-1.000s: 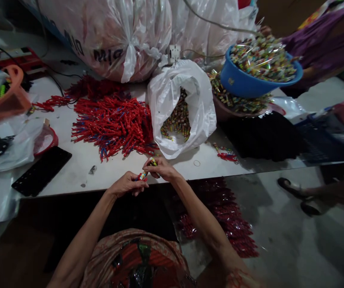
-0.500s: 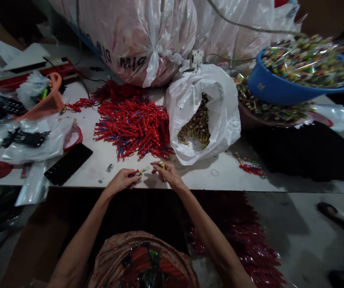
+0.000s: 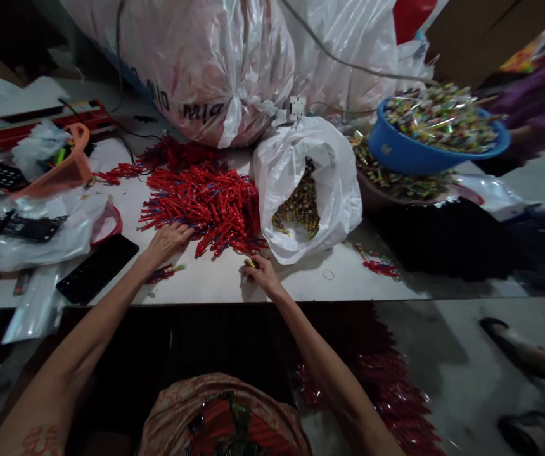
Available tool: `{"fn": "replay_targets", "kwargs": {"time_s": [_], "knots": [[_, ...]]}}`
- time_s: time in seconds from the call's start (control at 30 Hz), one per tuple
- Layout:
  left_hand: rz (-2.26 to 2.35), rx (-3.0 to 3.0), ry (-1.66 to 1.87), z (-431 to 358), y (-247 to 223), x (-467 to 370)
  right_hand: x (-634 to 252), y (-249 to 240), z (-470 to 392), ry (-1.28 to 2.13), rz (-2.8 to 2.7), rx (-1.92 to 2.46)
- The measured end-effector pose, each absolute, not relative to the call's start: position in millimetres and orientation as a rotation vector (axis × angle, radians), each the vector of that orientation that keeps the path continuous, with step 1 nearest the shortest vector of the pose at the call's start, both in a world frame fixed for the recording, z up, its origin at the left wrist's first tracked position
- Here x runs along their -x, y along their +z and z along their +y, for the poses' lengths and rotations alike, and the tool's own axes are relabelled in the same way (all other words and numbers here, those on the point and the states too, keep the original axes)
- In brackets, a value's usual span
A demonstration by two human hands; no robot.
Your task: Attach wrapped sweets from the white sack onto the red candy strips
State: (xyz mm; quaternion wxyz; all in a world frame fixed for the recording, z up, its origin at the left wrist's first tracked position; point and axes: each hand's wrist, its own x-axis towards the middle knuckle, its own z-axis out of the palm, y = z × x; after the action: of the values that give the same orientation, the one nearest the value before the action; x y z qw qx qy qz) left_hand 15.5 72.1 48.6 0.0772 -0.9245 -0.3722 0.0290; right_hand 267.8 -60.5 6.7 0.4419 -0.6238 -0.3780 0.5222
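Note:
My left hand (image 3: pixel 166 241) reaches out over the white table (image 3: pixel 215 282), fingers spread on the near edge of a pile of red stick-like pieces (image 3: pixel 206 202). One assembled red piece (image 3: pixel 165 273) lies on the table just below that hand. My right hand (image 3: pixel 259 273) rests at the table's near edge, fingers closed on small yellow-green wrapped candies (image 3: pixel 250 262). An open white plastic bag (image 3: pixel 303 183) full of such candies stands just beyond my right hand.
A blue bowl (image 3: pixel 419 155) heaped with wrapped candies sits at the right over more candy. Big tied plastic sacks (image 3: pixel 215 63) line the back. A black tray (image 3: pixel 96 267), red lid (image 3: pixel 108 223) and orange scoop (image 3: pixel 58 171) lie left. Another person's feet (image 3: pixel 514 348) are at right.
My left hand has left my right hand and moved left and forward to the red pile, setting the assembled piece down on the table. My right hand has stayed near the edge.

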Motion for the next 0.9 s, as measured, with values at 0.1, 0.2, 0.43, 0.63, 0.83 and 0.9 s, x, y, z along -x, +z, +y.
{"fn": "replay_targets", "kwargs": {"time_s": [0.1, 0.2, 0.43, 0.63, 0.83, 0.9], "knots": [[-1.150, 2.751, 0.110, 78.7, 47.6, -4.0, -278.7, 4.0, -66.5, 1.257, -0.864, 1.566], [-1.132, 2.778, 0.164, 82.8, 49.0, 8.4, -288.1, 1.3, -69.7, 1.049, -0.988, 1.656], [-1.088, 2.863, 0.052, 82.9, 45.2, 4.8, -289.8, -3.4, -72.9, 0.843, -1.162, 1.635], [-1.434, 2.764, -0.200, 57.8, 46.2, -16.9, -283.6, -7.7, -101.2, 0.299, -1.850, 1.696], [-2.274, 2.733, -1.176, 3.1, 48.7, -31.2, -281.7, -15.4, -114.4, 0.179, -1.789, 1.749], [-2.554, 2.929, -1.468, -17.4, 50.8, -40.5, -274.9, -2.9, -105.4, 0.468, -1.602, 1.747]]}}
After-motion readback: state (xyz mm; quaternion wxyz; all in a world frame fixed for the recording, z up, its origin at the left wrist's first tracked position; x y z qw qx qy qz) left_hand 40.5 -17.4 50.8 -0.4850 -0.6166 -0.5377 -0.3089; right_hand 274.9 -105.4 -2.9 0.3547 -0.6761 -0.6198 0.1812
